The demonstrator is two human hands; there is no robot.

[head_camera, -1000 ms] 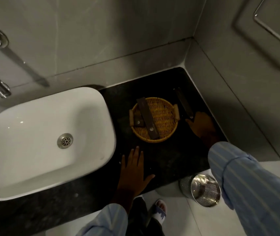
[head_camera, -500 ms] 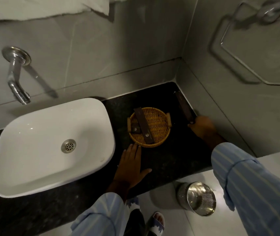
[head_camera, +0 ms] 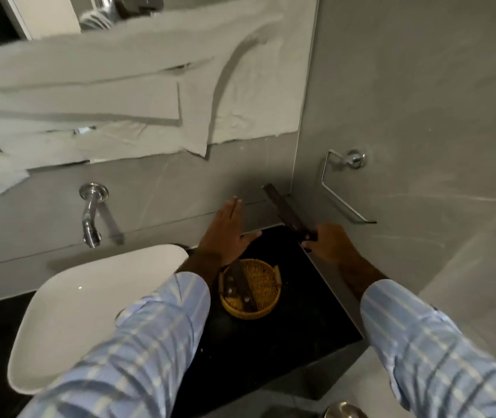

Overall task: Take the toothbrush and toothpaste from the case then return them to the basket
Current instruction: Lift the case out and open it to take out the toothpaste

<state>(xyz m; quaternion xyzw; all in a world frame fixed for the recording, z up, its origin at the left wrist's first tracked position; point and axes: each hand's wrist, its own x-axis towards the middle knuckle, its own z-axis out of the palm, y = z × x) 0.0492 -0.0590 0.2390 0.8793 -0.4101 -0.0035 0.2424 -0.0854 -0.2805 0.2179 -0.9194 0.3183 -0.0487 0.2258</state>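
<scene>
My right hand (head_camera: pixel 328 242) grips the near end of a long, dark brown case (head_camera: pixel 284 211) and holds it lifted above the black counter, its far end pointing up toward the wall corner. My left hand (head_camera: pixel 225 232) hovers open beside it, fingers spread, above the round wicker basket (head_camera: pixel 266 309). The basket sits on the black counter (head_camera: pixel 301 327) and holds another long dark case (head_camera: pixel 245 288) and a small dark item. No toothbrush or toothpaste is visible.
A white basin (head_camera: pixel 89 306) lies left of the basket under a chrome wall tap (head_camera: pixel 91 215). A chrome towel ring (head_camera: pixel 343 188) hangs on the right wall. White towels (head_camera: pixel 120 95) hang above. A metal bin (head_camera: pixel 343 413) stands on the floor below.
My right hand has lifted the dark case off the counter. My left hand left the counter edge and rose beside it. The camera tilted upward, showing more wall.
</scene>
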